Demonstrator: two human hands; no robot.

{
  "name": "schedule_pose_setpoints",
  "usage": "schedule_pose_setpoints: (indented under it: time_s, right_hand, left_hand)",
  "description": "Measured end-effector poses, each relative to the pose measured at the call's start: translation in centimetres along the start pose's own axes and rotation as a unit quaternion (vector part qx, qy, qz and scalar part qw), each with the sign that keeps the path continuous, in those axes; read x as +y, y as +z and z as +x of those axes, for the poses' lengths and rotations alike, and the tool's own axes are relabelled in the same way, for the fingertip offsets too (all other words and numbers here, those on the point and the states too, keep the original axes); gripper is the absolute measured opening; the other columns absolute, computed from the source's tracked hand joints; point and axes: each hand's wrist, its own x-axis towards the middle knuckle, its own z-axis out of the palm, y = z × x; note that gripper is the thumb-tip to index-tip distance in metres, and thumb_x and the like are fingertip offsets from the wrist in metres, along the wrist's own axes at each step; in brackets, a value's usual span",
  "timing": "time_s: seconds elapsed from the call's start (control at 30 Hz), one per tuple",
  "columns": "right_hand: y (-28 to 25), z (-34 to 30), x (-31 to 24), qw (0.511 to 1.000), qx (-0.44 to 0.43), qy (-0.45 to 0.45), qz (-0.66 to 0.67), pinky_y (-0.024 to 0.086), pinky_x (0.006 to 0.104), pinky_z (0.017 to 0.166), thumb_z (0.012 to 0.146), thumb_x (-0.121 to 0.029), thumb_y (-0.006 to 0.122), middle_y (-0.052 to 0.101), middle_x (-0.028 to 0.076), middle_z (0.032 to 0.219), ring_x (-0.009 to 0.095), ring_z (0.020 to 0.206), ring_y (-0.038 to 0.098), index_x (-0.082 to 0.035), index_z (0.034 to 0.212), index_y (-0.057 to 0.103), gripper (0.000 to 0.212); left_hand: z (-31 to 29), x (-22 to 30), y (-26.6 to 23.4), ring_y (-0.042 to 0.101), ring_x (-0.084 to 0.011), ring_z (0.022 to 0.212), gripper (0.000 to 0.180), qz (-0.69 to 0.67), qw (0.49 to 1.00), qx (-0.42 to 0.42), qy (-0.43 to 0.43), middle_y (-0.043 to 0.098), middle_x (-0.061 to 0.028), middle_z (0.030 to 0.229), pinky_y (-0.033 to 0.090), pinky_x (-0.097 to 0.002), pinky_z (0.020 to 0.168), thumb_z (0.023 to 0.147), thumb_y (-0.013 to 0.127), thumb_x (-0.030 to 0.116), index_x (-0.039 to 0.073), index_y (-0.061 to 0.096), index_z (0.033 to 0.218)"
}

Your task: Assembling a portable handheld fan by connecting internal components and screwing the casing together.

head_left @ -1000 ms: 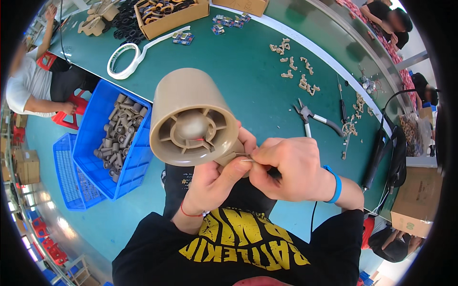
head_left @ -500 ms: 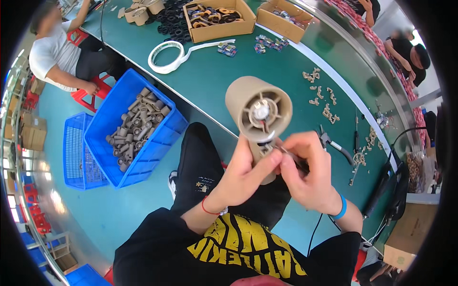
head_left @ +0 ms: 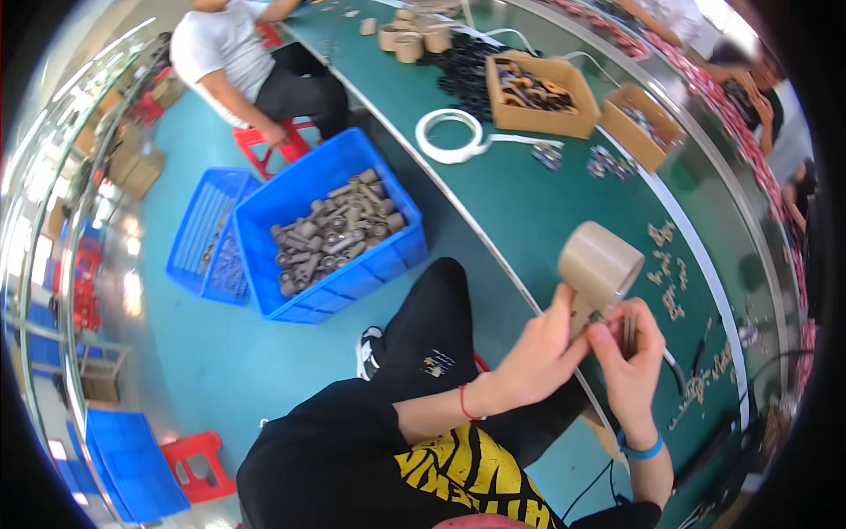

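A beige hair dryer housing (head_left: 601,262), a wide round barrel with a handle below, is held up over the near edge of the workbench. My left hand (head_left: 535,357) is wrapped round its handle. Close beside it, my right hand (head_left: 632,357) is closed, thumb and fingers pinched against the handle. A small dark part (head_left: 596,316) shows at the right fingertips, and a thin metallic piece (head_left: 628,331) shows between the fingers; I cannot make out its kind. The barrel's open end is turned mostly out of sight.
On the green bench (head_left: 529,212) lie small beige parts (head_left: 668,284), circuit boards (head_left: 610,163), a white tape roll (head_left: 448,135) and cardboard boxes (head_left: 542,95). A blue crate (head_left: 330,291) of similar housings stands left, next to a blue basket (head_left: 207,234). A seated person (head_left: 238,66) is beyond.
The view has swung left, so the bench and crate appear further right. The housing has turned; its open end with the inner ring and wires faced me before, and its outer side shows now.
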Motion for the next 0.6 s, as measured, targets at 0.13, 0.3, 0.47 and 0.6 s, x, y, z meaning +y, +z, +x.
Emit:
schedule_pose_setpoints:
  time_s: [0.13,0.3,0.47,0.6]
  right_hand:
    - [-1.3,1.0,-0.7,0.998,0.027,0.027,0.048,0.026,0.0177,0.056,0.088,-0.003,0.063,0.044,-0.007,0.075,0.000,0.065,0.034,-0.004,0.088,0.052,0.012]
    - [-3.2,4.1,0.6,0.993,0.019,-0.009,-0.114,0.030,0.0214,0.058,0.089,-0.007,0.061,0.045,-0.003,0.074,0.004,0.066,0.039,-0.005,0.081,0.047,0.016]
    - [-5.2,6.2,3.3,0.988,0.028,-0.082,-0.132,0.040,0.0199,0.064,0.089,-0.006,0.064,0.046,-0.001,0.078,0.007,0.072,0.048,-0.004,0.084,0.048,0.017]
    - [-13.6,8.2,7.2,0.966,-0.005,-0.134,-0.223,0.046,0.0258,0.076,0.097,-0.017,0.059,0.059,0.003,0.083,0.011,0.079,0.056,-0.003,0.091,0.053,0.016]
  left_hand:
    - [0.0,0.8,-0.7,0.060,-0.0253,0.076,0.056,-0.100,0.994,-0.020,-0.050,0.058,-0.0137,0.087,0.048,-0.0361,0.070,0.094,0.060,0.014,0.000,0.027,0.136]
    - [-0.2,1.4,-2.5,0.053,-0.0119,0.071,0.051,-0.176,0.982,0.015,-0.069,0.055,-0.0050,0.084,0.046,-0.0302,0.065,0.094,0.061,0.016,0.000,0.033,0.134]
    - [-1.8,2.7,-4.4,0.049,-0.0055,0.059,0.039,-0.329,0.942,0.053,-0.035,0.051,-0.0009,0.089,0.042,-0.0212,0.054,0.098,0.056,0.014,0.006,0.039,0.133]
    - [-2.9,4.5,-4.7,0.048,-0.0062,0.055,0.039,-0.347,0.934,0.086,0.021,0.050,-0.0004,0.082,0.041,-0.0226,0.048,0.099,0.055,0.020,0.006,0.038,0.131]
